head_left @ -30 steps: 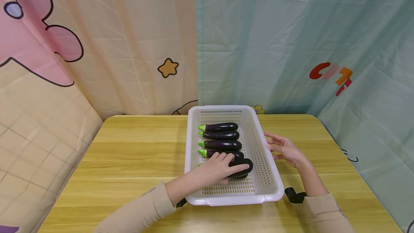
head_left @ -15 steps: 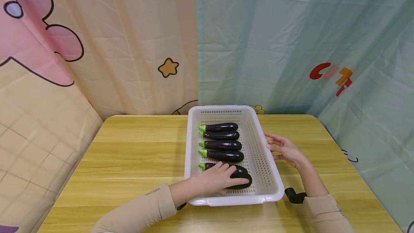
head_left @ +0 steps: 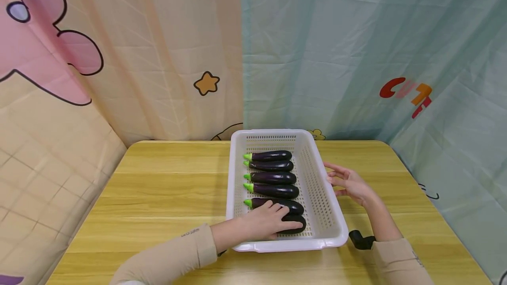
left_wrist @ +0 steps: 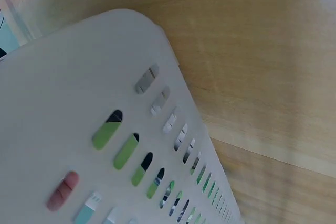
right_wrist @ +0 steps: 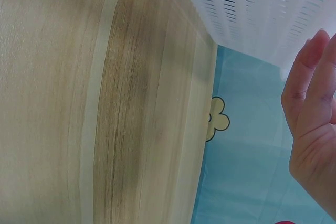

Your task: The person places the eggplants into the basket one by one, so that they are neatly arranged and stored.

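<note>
A white perforated plastic basket [head_left: 293,244] holds several dark purple eggplants with green stems, laid in a row. My left hand [head_left: 261,222] reaches over the basket's front left corner and holds the nearest eggplant [head_left: 295,218], its thumb stretched along that eggplant's rounded end. The hand hides the stem end. Its fingers overlap the second nearest eggplant [head_left: 295,207]. Against the basket's right side, my right hand [head_left: 350,184] touches the rim with loosely bent fingers. In the left wrist view, the basket wall [left_wrist: 79,72] covers most of the hand; a fingertip and green stem show through slots.
The basket stands on a wood-grain table [head_left: 170,188] reaching close to its back edge. Behind hang printed curtains [head_left: 301,56]. A black wrist mount [head_left: 361,239] sits beneath the right forearm, near the basket's front right corner.
My left hand has brought the held eggplant toward the basket's front, from on top of another eggplant to in front of it. The right hand and basket have stayed put.
</note>
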### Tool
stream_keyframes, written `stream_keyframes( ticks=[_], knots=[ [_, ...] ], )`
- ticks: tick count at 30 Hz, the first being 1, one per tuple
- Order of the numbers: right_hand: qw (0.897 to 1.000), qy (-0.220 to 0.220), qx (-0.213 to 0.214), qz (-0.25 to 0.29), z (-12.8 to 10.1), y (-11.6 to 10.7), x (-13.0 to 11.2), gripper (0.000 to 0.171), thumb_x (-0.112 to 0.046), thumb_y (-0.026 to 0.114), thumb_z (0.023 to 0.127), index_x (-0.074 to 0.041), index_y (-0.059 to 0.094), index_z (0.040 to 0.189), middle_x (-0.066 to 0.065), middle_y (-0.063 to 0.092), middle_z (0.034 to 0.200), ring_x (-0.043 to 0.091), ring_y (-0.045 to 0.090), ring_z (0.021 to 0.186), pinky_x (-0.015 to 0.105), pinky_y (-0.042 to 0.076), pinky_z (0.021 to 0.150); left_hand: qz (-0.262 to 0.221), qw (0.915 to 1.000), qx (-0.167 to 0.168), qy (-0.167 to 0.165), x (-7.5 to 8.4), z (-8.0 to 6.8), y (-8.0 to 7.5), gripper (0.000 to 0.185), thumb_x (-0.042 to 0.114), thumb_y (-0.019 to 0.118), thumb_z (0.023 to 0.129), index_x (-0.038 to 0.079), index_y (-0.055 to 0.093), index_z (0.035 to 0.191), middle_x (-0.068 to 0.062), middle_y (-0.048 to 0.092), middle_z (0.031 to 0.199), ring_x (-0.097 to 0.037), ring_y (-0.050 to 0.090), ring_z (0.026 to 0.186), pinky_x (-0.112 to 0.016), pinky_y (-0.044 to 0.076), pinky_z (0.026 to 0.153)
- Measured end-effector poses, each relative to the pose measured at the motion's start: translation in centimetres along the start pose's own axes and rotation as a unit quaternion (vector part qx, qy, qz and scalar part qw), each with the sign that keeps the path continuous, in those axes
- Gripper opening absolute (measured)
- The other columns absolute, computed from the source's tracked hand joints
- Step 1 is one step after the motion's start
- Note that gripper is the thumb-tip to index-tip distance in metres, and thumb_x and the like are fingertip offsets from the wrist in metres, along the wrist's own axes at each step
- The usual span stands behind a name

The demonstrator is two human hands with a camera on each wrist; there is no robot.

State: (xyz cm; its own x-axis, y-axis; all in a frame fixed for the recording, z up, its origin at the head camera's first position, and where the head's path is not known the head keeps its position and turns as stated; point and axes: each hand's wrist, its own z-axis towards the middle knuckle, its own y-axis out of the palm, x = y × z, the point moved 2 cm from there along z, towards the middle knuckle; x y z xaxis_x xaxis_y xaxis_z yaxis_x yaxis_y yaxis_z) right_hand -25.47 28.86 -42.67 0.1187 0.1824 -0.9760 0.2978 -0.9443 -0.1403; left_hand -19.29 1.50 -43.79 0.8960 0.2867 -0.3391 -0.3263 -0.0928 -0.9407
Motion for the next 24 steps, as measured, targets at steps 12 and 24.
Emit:
stream_keyframes(
  ticks=[12,24],
  knots=[
    [1.0,0.001,0.003,0.005,0.14,-0.19,0.37,0.056,-0.015,0.058,0.09,-0.005,0.034,0.14,-0.005,0.057,0.098,0.01,0.058,0.084,0.029,0.053,0.063,0.032,0.9994,-0.014,0.005,0.14,0.34,0.45,0.058,0.034,0.061,0.085,0.038,0.036,0.138,0.0,0.051,0.117,-0.013,0.053,0.098,-0.024,0.044,0.074],
    [1.0,0.0,0.001,0.012,0.1,-0.19,0.35,0.056,-0.014,0.059,0.09,-0.006,0.035,0.14,-0.005,0.058,0.099,0.01,0.058,0.084,0.028,0.053,0.063,0.055,0.9984,-0.016,-0.001,0.25,0.35,0.26,0.054,0.035,0.057,0.088,0.04,0.035,0.138,0.004,0.049,0.115,-0.009,0.053,0.095,-0.02,0.043,0.068]
  ],
)
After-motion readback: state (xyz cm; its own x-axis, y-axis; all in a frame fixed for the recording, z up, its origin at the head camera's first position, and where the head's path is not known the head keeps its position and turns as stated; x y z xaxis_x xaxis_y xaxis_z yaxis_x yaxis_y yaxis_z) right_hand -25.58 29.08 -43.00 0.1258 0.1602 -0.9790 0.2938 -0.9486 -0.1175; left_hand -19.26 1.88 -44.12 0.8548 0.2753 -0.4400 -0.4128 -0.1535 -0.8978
